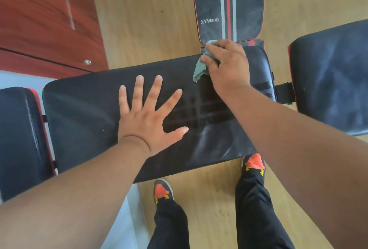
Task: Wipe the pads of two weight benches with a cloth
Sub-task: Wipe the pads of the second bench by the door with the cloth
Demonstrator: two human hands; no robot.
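A long black bench pad [83,113] lies across the middle of the head view, dusty, with darker streaks near its right half. My left hand [148,113] rests flat on it, fingers spread. My right hand [227,65] presses a crumpled green cloth [200,69] onto the pad's far right corner. Behind it stands a second bench's black pad [247,5] with red and grey stripes and white lettering. A smaller black pad [260,65] sits just right of my right hand.
Another black pad [330,77] fills the right edge and one with red trim [18,139] the left edge. A red-brown wooden cabinet [43,19] stands at the upper left. My two feet in orange-toed shoes [253,163] stand on the wooden floor [143,19] by the bench's near side.
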